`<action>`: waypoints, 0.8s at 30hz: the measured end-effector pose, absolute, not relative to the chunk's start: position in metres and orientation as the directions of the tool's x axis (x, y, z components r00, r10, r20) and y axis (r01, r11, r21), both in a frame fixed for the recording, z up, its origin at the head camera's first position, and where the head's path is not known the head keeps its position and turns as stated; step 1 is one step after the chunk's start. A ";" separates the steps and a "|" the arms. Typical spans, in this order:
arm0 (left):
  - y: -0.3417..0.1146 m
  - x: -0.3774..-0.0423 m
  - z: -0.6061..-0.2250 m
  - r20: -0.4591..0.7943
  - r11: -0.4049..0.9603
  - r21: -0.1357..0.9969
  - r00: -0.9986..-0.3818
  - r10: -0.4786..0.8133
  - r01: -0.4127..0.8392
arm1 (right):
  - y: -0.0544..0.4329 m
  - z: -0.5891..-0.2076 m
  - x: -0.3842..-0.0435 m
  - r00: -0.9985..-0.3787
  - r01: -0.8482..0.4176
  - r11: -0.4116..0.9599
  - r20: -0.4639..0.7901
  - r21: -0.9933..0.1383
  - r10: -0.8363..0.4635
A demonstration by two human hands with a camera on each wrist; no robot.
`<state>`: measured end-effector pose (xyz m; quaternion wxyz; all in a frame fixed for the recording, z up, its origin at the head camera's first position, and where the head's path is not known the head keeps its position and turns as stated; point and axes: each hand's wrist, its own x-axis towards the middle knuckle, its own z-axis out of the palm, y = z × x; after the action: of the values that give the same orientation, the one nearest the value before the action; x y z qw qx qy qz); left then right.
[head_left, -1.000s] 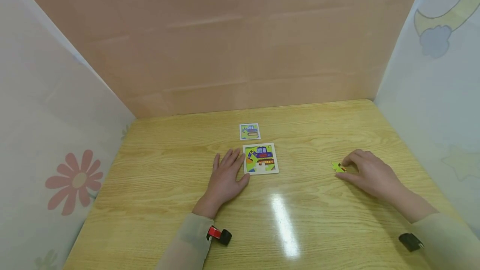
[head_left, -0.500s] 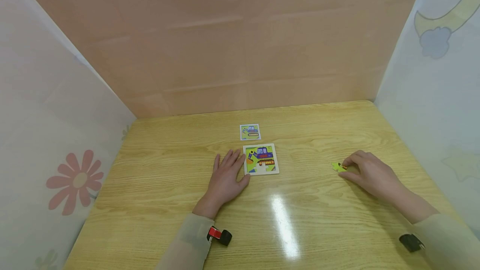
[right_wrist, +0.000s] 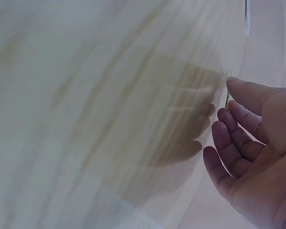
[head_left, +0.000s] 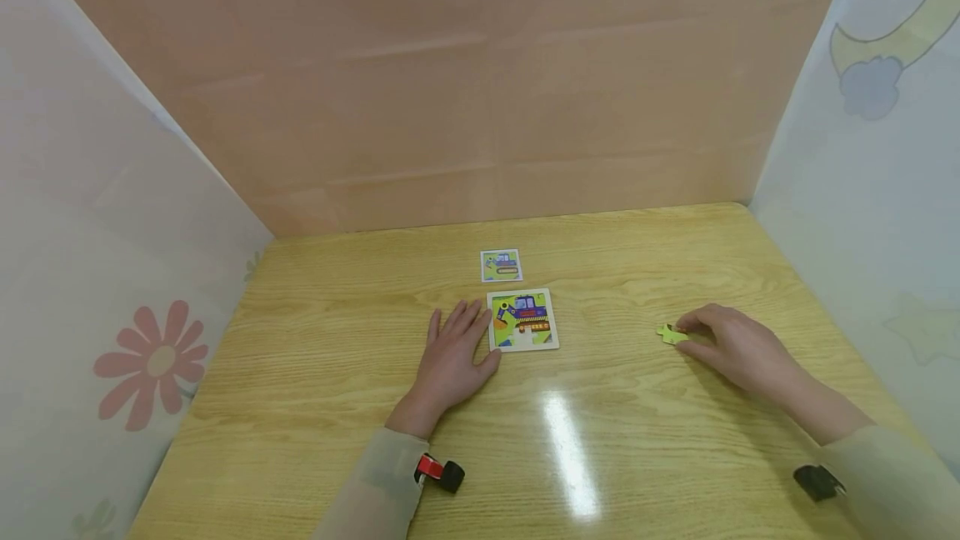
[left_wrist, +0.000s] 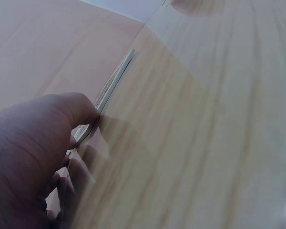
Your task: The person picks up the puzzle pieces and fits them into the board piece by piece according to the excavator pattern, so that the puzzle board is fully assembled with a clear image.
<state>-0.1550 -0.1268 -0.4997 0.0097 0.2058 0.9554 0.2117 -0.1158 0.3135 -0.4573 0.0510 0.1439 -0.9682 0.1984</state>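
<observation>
A jigsaw puzzle board (head_left: 524, 347) with a digger picture and a pale rim lies on the table; a pale gap shows at its lower middle. My left hand (head_left: 450, 361) rests flat beside it, index finger and thumb touching its left edge and lower left corner. In the left wrist view, the board's edge (left_wrist: 115, 78) appears edge-on past the thumb. Off to the right, my right hand (head_left: 738, 348) pinches a green puzzle piece (head_left: 670, 334) between thumb and index finger. The right wrist view shows this piece as a thin edge, the other fingers loosely curled.
Behind the board lies a small picture card (head_left: 501, 266) with a matching digger. The wood-grain table (head_left: 360, 307) is bounded by a brown back wall (head_left: 450, 107) and pale side walls. Glare marks the table's near middle.
The puzzle piece has turned in my right fingers and shifted slightly left; its dark and orange part no longer shows clearly. My left hand and the board have stayed put.
</observation>
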 end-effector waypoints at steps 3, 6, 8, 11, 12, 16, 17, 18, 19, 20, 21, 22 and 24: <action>-0.127 -0.155 -0.499 0.082 0.820 0.415 -0.914 0.398 0.395 | 0.307 -0.454 -0.119 -0.951 -0.307 0.872 0.156 -0.381 -0.267; -0.127 -0.155 -0.499 0.089 0.817 0.416 -0.913 0.399 0.398 | 0.298 -0.451 -0.123 -0.943 -0.330 0.861 0.176 -0.388 -0.282; -0.127 -0.155 -0.499 0.086 0.819 0.415 -0.913 0.398 0.396 | 0.291 -0.449 -0.126 -0.937 -0.345 0.849 0.188 -0.400 -0.293; -0.126 -0.155 -0.500 0.084 0.822 0.413 -0.915 0.395 0.393 | 0.278 -0.446 -0.132 -0.931 -0.363 0.835 0.198 -0.413 -0.307; -0.126 -0.155 -0.500 0.079 0.823 0.413 -0.916 0.394 0.390 | 0.273 -0.446 -0.134 -0.930 -0.367 0.832 0.198 -0.416 -0.311; -0.126 -0.155 -0.499 0.081 0.820 0.421 -0.916 0.392 0.388 | 0.254 -0.444 -0.141 -0.921 -0.388 0.819 0.195 -0.422 -0.336; -0.126 -0.155 -0.499 0.080 0.819 0.424 -0.917 0.391 0.387 | 0.249 -0.443 -0.143 -0.919 -0.393 0.816 0.195 -0.423 -0.341; -0.126 -0.155 -0.499 0.078 0.819 0.425 -0.917 0.391 0.385 | 0.244 -0.443 -0.144 -0.917 -0.399 0.813 0.194 -0.424 -0.349; -0.125 -0.155 -0.499 0.079 0.819 0.424 -0.917 0.391 0.386 | 0.239 -0.443 -0.146 -0.914 -0.407 0.809 0.195 -0.424 -0.357; -0.126 -0.155 -0.499 0.078 0.820 0.424 -0.917 0.391 0.385 | 0.235 -0.442 -0.147 -0.910 -0.415 0.806 0.197 -0.423 -0.365; -0.126 -0.155 -0.499 0.078 0.820 0.423 -0.917 0.391 0.385 | 0.230 -0.442 -0.149 -0.907 -0.422 0.804 0.199 -0.420 -0.372; -0.126 -0.155 -0.499 0.081 0.821 0.420 -0.917 0.391 0.388 | 0.225 -0.442 -0.150 -0.904 -0.428 0.802 0.201 -0.418 -0.378; -0.126 -0.155 -0.499 0.079 0.823 0.415 -0.917 0.392 0.388 | 0.215 -0.443 -0.153 -0.897 -0.442 0.796 0.204 -0.414 -0.392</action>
<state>-0.1549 -0.1259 -0.4989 0.0049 0.2041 0.9548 0.2162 -0.1526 0.2153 -0.4427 0.0540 0.2204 -0.9461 0.2312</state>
